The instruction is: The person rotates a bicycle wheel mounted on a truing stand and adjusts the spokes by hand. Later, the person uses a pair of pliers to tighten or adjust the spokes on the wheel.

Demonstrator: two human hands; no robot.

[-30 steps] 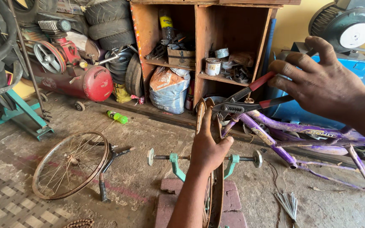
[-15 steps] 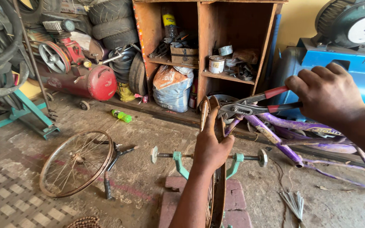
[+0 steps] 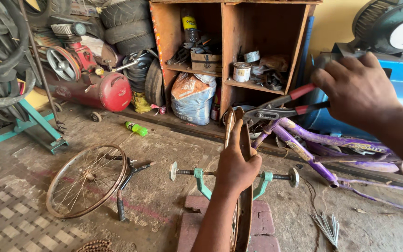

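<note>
My left hand [image 3: 235, 164] grips the rim of a bicycle wheel [image 3: 243, 210] that stands upright in a green truing stand [image 3: 202, 179] on a red block. My right hand [image 3: 357, 88] holds red-handled pliers [image 3: 281, 107], whose jaws reach the top of the rim. The wheel's lower half runs out of the frame's bottom edge.
A purple bicycle frame [image 3: 327, 149] lies to the right. A loose spoked wheel [image 3: 87, 179] with a fork lies on the floor at left. A bundle of spokes [image 3: 327, 226], a green bottle [image 3: 136, 128], a red compressor [image 3: 94, 84], stacked tyres and a wooden shelf unit [image 3: 229, 51] stand behind.
My right hand with the pliers has stayed at the rim's top while closing tighter on the handles. The view has shifted slightly left and down. My left hand stays on the rim.
</note>
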